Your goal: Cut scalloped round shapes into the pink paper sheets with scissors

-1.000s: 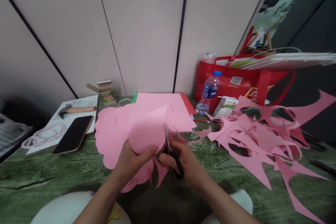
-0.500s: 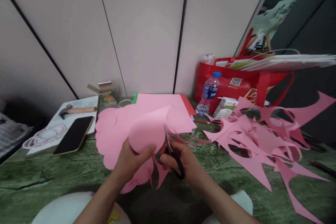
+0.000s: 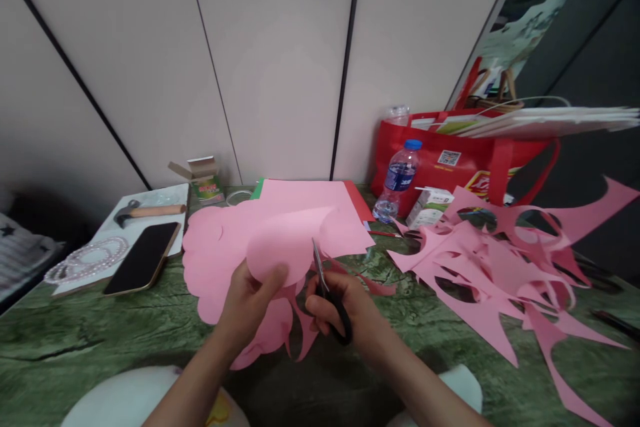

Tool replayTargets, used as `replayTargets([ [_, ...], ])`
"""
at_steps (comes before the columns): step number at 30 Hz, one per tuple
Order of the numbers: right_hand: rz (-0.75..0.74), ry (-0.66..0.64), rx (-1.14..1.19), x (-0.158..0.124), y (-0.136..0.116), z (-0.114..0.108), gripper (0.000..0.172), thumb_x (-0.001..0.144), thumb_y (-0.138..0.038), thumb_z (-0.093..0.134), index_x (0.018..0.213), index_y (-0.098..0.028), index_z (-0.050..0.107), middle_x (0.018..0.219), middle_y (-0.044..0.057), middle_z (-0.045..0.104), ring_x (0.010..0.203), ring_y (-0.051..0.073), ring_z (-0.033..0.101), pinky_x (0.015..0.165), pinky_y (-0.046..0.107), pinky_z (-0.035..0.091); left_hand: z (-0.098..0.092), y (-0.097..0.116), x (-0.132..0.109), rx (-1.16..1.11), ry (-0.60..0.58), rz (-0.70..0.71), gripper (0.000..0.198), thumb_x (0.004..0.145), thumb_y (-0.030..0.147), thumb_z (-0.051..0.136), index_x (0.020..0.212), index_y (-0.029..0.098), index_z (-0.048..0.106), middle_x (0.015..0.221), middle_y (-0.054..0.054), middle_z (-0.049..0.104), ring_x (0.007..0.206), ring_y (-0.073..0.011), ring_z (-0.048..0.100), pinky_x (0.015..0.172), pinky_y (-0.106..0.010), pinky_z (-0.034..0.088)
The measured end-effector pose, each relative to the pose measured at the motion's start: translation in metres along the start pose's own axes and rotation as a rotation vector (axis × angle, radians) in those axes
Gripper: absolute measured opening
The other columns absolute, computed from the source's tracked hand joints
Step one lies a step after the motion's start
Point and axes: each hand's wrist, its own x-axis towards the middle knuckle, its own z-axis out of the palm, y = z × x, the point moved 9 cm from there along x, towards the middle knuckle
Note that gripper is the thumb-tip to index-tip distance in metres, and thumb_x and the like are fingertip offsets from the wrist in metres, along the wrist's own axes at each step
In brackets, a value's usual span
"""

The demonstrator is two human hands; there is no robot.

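Note:
A sheet of pink paper [image 3: 280, 247] with a rounded, partly cut edge is pinched in my left hand [image 3: 253, 300], the thumb on top. My right hand [image 3: 345, 303] grips a pair of scissors [image 3: 334, 310] by black handles, the metal blades pointing up and away at the paper's right edge. A narrow pink offcut hangs below the paper between my hands. Beneath and to the left lie several overlapping pink paper circles [image 3: 205, 253]. Behind them rests a stack of coloured sheets [image 3: 305, 193], pink on top with green and red edges showing.
Pink paper scraps [image 3: 480, 267] are heaped on the right. A water bottle [image 3: 397, 180], a small carton [image 3: 430, 207] and a red bag [image 3: 450, 160] stand behind them. At left are a phone [image 3: 143, 258], a hammer [image 3: 150, 211], beads [image 3: 87, 260] and an open box [image 3: 206, 181].
The pink paper in my left hand has turned and tilted slightly, and my left thumb has shifted a little. The offcut strip by my right hand has dropped lower.

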Motion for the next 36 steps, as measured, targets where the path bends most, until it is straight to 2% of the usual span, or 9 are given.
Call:
replayTargets([
  [3,0.01,-0.01,0.003,-0.001,0.002,0.002,0.034,0.065,-0.045,0.069,0.066,-0.015,0.051,0.043,-0.007,0.046,0.039,0.007,0.042,0.04,0.02,0.031,0.004,0.008,-0.001,0.127,-0.012,0.005,0.018,0.074,0.031,0.06,0.068,0.014,0.063,0.063,0.0,0.067,0.06,-0.0137,0.059,0.055,-0.022,0.047],
  [7,-0.022,-0.053,0.036,0.0,-0.003,0.005,0.032,0.064,-0.041,0.072,0.07,-0.016,0.053,0.055,-0.004,0.053,0.047,0.009,0.046,0.045,0.021,0.035,0.009,0.01,-0.002,0.206,-0.055,-0.049,0.026,0.072,0.03,0.06,0.05,0.016,0.055,0.045,0.002,0.056,0.045,-0.0115,0.052,0.047,-0.022,0.042],
  [14,-0.073,-0.104,0.051,-0.002,-0.016,0.01,0.034,0.061,-0.041,0.075,0.071,-0.018,0.052,0.065,-0.002,0.05,0.056,0.01,0.042,0.055,0.024,0.037,0.009,0.003,-0.004,0.152,-0.087,-0.072,0.027,0.073,0.03,0.059,0.051,0.016,0.054,0.045,0.002,0.055,0.046,-0.0116,0.051,0.048,-0.022,0.042],
  [22,-0.092,-0.092,0.049,-0.002,-0.018,0.008,0.038,0.057,-0.046,0.076,0.067,-0.017,0.052,0.06,-0.004,0.04,0.055,0.01,0.034,0.051,0.023,0.03,0.017,-0.003,-0.006,0.107,-0.152,-0.12,0.026,0.074,0.032,0.059,0.054,0.015,0.055,0.041,0.004,0.051,0.039,-0.0098,0.047,0.041,-0.021,0.038],
  [32,-0.061,-0.087,0.034,-0.001,-0.011,0.006,0.038,0.059,-0.044,0.075,0.07,-0.017,0.051,0.06,-0.005,0.041,0.054,0.009,0.033,0.051,0.023,0.027,0.015,-0.001,-0.008,0.136,-0.126,-0.109,0.022,0.072,0.031,0.062,0.057,0.015,0.058,0.046,0.001,0.059,0.043,-0.0115,0.053,0.043,-0.021,0.042],
  [36,-0.097,-0.129,0.059,-0.002,-0.015,0.009,0.038,0.06,-0.044,0.075,0.071,-0.017,0.051,0.062,-0.005,0.04,0.055,0.009,0.034,0.052,0.023,0.029,0.013,0.002,-0.007,0.133,-0.11,-0.099,0.024,0.073,0.031,0.06,0.055,0.015,0.057,0.046,0.001,0.059,0.043,-0.0117,0.052,0.044,-0.021,0.042],
])
